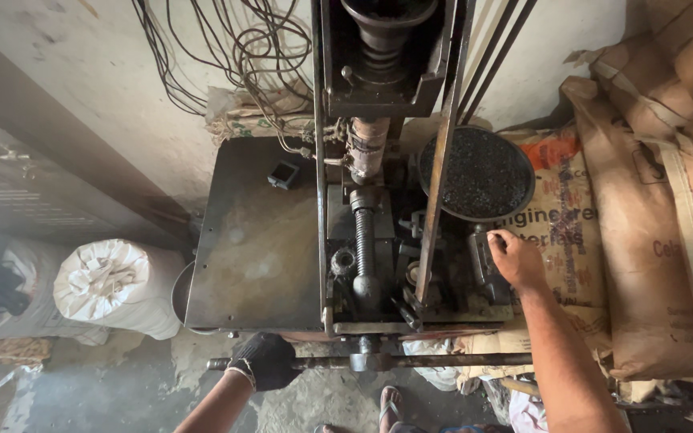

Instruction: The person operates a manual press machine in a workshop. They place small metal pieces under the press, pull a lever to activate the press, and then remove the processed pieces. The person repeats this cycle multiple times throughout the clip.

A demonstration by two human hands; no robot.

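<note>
Machine [282, 240], dark and greasy, is stood against the wall so both hands reach it. Its long bar [411, 362] is gripped by the closed, gloved left hand [262, 360]; the bare right hand [515, 258] is curled onto a metal block [484, 261] below the granule-filled dish [479, 172].

The right hand [515, 258] hides its fingertips behind a dark machine part [481, 261]; both forearms run off the bottom edge.
</note>
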